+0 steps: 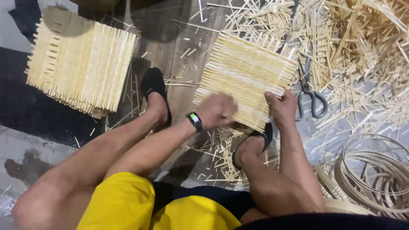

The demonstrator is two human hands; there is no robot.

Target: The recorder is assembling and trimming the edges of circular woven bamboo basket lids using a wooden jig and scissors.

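Note:
A flat panel of pale bamboo slats (pixel 245 74) lies tilted on the floor in front of me. My left hand (pixel 217 111), with a black watch on the wrist, rests blurred on the panel's near left edge. My right hand (pixel 282 108) grips the panel's near right corner with the fingers curled over the slat ends. Both my feet in black sandals sit under and beside the panel.
A stack of finished slat panels (pixel 81 61) stands at the left. Grey-handled scissors (pixel 309 91) lie right of the panel. Loose bamboo sticks (pixel 353 47) are heaped at the top right. Coils of split cane (pixel 375 174) lie at the lower right.

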